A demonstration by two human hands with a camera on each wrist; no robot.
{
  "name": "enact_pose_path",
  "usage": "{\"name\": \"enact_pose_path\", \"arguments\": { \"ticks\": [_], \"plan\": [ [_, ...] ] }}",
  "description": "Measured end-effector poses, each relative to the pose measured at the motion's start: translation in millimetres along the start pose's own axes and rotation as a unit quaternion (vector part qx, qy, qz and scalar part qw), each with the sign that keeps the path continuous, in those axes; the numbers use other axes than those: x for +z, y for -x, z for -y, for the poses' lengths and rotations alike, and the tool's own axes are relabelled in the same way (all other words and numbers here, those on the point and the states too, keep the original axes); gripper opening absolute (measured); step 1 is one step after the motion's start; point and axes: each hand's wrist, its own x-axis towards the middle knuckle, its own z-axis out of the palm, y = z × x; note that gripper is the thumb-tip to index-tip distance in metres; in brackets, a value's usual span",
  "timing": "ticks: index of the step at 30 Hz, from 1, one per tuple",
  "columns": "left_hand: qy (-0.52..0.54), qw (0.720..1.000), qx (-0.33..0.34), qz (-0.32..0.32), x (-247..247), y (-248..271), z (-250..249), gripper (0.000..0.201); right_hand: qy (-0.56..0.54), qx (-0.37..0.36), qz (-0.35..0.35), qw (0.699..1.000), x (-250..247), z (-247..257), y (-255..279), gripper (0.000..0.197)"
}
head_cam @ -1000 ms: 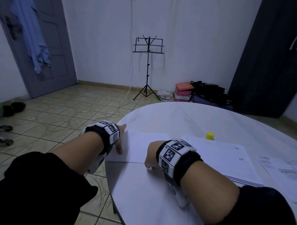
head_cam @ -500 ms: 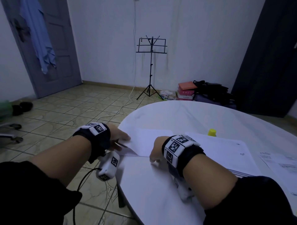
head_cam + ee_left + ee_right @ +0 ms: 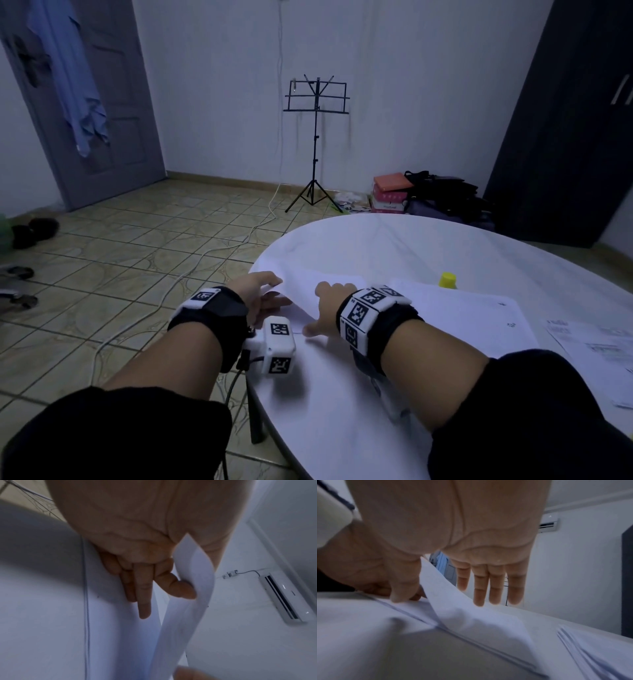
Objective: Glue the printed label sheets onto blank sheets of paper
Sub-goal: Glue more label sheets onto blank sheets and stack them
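— What's different since a second ago?
— My left hand (image 3: 260,294) was knuckles-up at the edge of the round white table (image 3: 394,246). I've turned it and pinched the near-left corner of the top blank white paper sheet (image 3: 310,291), which now curls up off the sheets under it.
— And your right?
— My right hand (image 3: 330,310) was curled; now its fingers (image 3: 496,588) are stretched out straight, thumb pressing the lower sheets down.
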Motion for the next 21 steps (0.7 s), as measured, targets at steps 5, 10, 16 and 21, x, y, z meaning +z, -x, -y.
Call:
{"name": "enact_pose_path", "arguments": {
  "ticks": [5, 10, 16, 21],
  "plan": [
    [0.083, 0.996, 0.023, 0.025, -12, -5, 3, 0.004, -0.011, -0.026, -0.029, 0.999, -3, -8, -1, 0.040],
    [0.094, 0.995, 0.024, 0.031, -16, -7, 4, 0.010, -0.007, 0.045, -0.015, 0.999, -19, -29, -4, 0.020],
    [0.095, 0.995, 0.026, 0.029, -14, -11, 6, 0.032, -0.082, 0.117, -0.062, 0.988, -32, -55, -7, 0.033],
    [0.039, 0.999, 0.009, 0.002, -7, -8, 10, 0.010, -0.216, 0.107, 0.000, 0.971, -44, -56, 10, 0.039]
  ]
}}
